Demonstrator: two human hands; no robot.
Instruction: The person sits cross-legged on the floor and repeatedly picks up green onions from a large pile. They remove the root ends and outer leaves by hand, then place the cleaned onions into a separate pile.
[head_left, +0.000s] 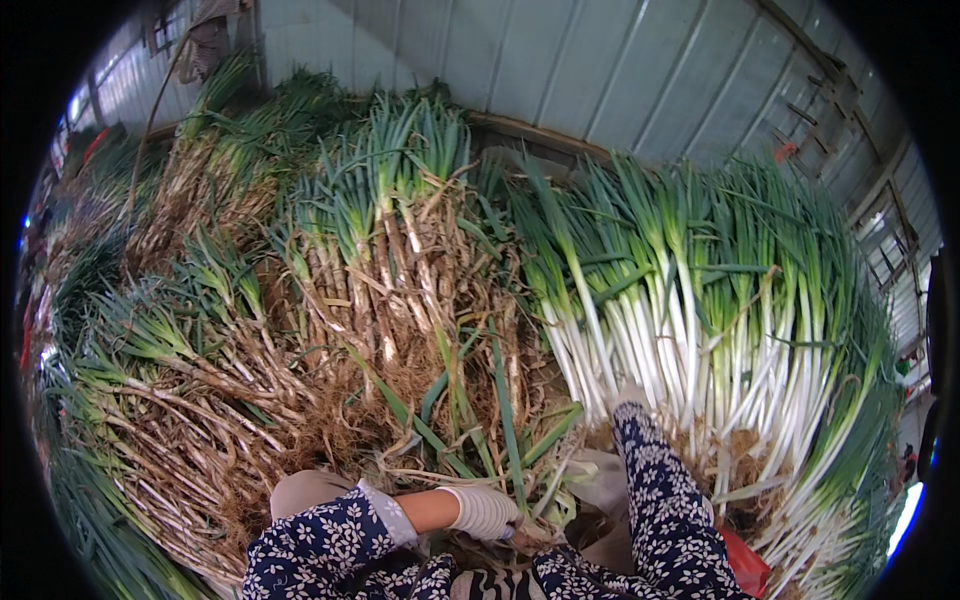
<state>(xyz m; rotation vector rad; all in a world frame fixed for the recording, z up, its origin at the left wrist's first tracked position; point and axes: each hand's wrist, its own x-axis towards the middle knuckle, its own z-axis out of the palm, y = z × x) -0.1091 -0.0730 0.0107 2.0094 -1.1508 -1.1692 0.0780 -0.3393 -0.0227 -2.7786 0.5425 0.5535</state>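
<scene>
My left hand (487, 514), in a whitish knitted glove, is low in the middle, close to my body, beside stripped leaves and dry skins; whether its fingers hold any of them is unclear. My right arm, in a blue floral sleeve, reaches forward to the cleaned green onions (682, 337), which have white stalks and lie in a thick row on the right. My right hand (631, 394) is at the lower stalks, small and partly hidden by the sleeve; its fingers cannot be made out. Uncleaned green onions (397, 292) with brown skins and roots lie ahead and to the left.
Loose green leaves (506, 420) lie between the two piles. More onion bundles (225, 165) are stacked at the back left. A corrugated metal wall (540, 67) stands behind the piles. Something red (742, 562) shows beside my right sleeve.
</scene>
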